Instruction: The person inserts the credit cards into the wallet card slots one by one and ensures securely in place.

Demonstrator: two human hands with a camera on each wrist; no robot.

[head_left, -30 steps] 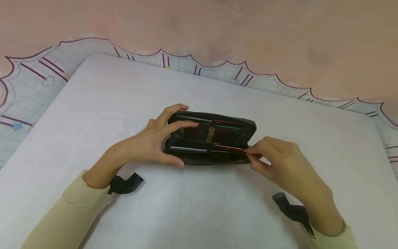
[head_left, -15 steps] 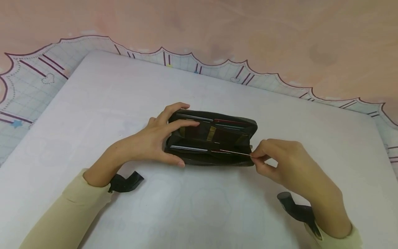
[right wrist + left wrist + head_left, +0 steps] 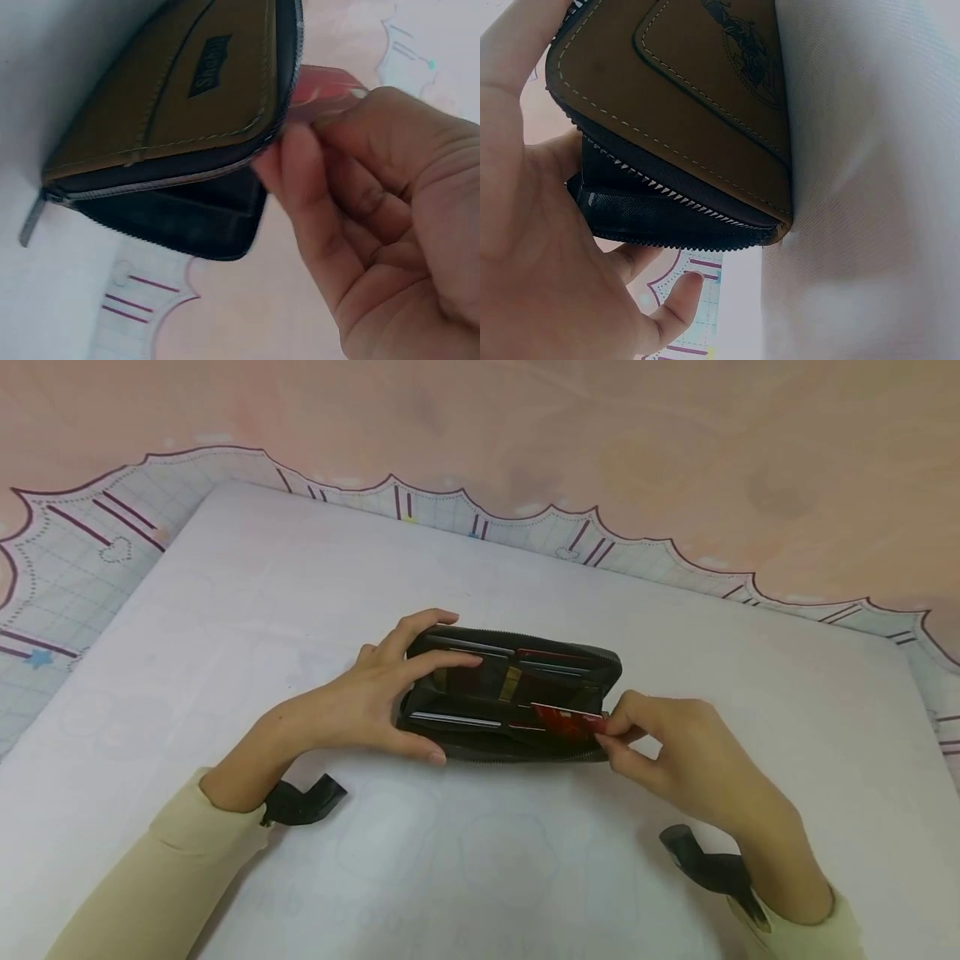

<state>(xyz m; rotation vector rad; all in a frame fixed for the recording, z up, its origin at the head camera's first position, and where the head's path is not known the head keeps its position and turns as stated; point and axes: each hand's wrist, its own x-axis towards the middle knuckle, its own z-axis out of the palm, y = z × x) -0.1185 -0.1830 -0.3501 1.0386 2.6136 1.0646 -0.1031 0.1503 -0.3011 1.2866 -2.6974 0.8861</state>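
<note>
A zip-around wallet (image 3: 467, 681) stands spread on the white table, its dark inside with several cards in slots showing in the head view. My left hand (image 3: 360, 706) grips its left end, thumb on the near side and fingers at the far side and inside. Between thumb and fingertips my right hand (image 3: 693, 764) pinches a red card (image 3: 564, 722) at the wallet's right end. The card's face shows above the near slots; its lower part is hidden. Brown stitched leather covers the wallet's outside (image 3: 682, 112) in the left wrist view. A zip pull (image 3: 32, 217) hangs in the right wrist view.
The white tabletop (image 3: 480, 877) stretches around the wallet. Behind it lies a patterned, scalloped-print cloth (image 3: 442, 514) with a pinkish area beyond. Dark wrist mounts (image 3: 303, 802) stick out near both sleeves.
The right hand has drawn the red card rightward, then shifted slightly back left. The card has turned from nearly edge-on to showing its red face. The left hand and wallet stay almost still.
</note>
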